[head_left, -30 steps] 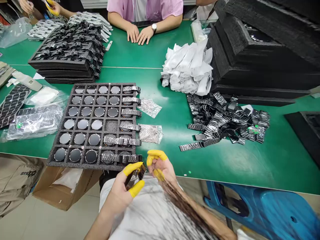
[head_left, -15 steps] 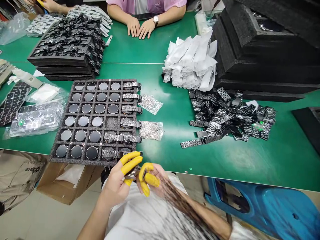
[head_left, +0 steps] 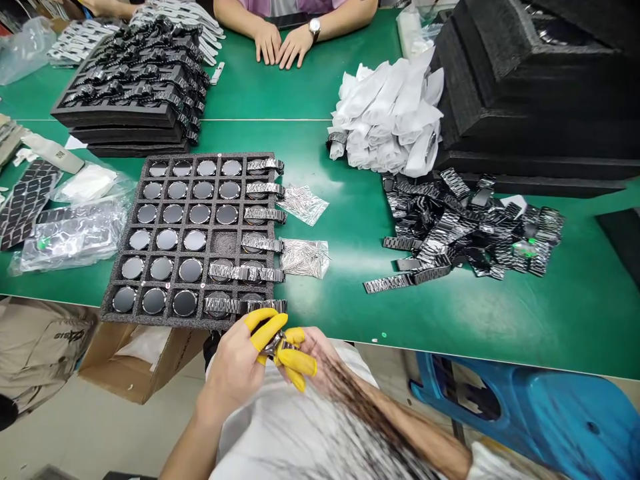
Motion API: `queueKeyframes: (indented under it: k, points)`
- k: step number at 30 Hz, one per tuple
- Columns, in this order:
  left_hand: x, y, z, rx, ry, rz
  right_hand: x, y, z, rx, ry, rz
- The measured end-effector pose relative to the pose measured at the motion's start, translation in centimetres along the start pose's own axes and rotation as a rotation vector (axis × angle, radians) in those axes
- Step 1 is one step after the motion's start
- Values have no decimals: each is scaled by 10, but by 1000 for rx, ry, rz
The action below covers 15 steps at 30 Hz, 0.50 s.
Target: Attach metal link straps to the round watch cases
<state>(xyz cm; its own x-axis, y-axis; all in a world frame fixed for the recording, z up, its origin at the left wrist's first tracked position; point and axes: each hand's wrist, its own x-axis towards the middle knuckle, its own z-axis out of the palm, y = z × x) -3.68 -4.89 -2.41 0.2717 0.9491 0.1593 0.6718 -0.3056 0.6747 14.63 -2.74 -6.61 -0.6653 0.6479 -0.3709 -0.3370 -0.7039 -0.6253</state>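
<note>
Both hands meet over my lap at the table's front edge, with yellow covers on several fingertips. My left hand [head_left: 243, 353] is closed around a watch [head_left: 274, 343], a shiny dark metal piece partly hidden by fingers. My right hand [head_left: 307, 357] pinches at the watch's right side; what lies between its fingertips is mostly covered. Just beyond the left hand is a black foam tray [head_left: 223, 243] with rows of round watch faces. Several watches along its right side carry black metal link bands [head_left: 263, 241]. One compartment in the fourth row holds no watch.
Two bags of thin metal pins [head_left: 305, 259] lie right of the tray. Farther right are loose black bands [head_left: 440, 233], white-wrapped bundles [head_left: 387, 120] and stacked black foam [head_left: 540, 120]. Another stack of trays [head_left: 135, 100] stands back left. A co-worker's hands [head_left: 283, 45] rest opposite.
My fingers have shifted slightly around the watch, the right fingertips closing nearer to it. The camera view has moved a little; the things on the table stay in place.
</note>
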Motion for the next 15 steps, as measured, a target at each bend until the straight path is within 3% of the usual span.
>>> queueKeyframes:
  k: [6,11,15]
  points:
    - [-4,-3,3,22,-17,-20,1,-1,-1,-49,40,14]
    - [-4,-1,10,102,46,-19,4,2,4,-34,85,-6]
    - [-3,5,9,-22,0,10,4,5,3,-27,126,-31]
